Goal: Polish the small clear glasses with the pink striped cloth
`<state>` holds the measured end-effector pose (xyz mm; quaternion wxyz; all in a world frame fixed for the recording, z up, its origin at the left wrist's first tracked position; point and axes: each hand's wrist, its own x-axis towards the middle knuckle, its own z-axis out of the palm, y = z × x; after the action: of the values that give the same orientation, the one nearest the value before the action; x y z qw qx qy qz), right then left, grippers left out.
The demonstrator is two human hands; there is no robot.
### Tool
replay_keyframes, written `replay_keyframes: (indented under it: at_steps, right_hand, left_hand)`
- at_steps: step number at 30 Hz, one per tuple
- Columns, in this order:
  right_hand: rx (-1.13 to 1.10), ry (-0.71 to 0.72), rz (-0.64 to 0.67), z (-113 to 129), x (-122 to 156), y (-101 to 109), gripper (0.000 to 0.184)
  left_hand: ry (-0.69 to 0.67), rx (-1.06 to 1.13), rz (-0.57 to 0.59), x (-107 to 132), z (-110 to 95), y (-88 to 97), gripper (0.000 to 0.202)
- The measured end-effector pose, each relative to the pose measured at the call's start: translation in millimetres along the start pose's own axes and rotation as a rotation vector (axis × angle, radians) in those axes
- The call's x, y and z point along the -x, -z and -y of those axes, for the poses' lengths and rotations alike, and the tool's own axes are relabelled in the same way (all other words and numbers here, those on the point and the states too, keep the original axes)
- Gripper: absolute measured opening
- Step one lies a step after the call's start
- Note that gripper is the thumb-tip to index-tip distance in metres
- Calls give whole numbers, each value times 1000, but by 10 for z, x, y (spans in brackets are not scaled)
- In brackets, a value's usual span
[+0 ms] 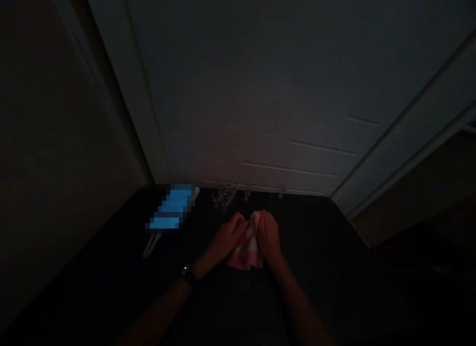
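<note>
Dim light shows my left hand (227, 239) and right hand (268, 237) both closed around a pink-and-white striped cloth (248, 249), bunched between them over the dark table (316, 247). A wristwatch (186, 271) sits on my left wrist. Small clear glasses (226, 196) cluster at the table's far edge, beyond the cloth.

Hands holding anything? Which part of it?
Both grip a pink-and-white cloth near its top: left hand on its left side, right hand on its right. Too dark to tell if anything is wrapped inside.
</note>
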<state>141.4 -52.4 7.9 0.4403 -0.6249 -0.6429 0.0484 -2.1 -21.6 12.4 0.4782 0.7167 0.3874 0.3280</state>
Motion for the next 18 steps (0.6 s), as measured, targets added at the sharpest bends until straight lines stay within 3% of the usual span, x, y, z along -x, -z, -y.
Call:
replay_keyframes:
  at_steps: [8, 18]
  right_hand:
    - [-107, -99, -205, 65, 2, 72, 23]
    - [-81, 48, -69, 40, 14, 24, 32]
  left_hand:
    - [10, 113, -86, 11, -51, 14, 26]
    - [-63, 64, -203, 32, -121, 69, 24]
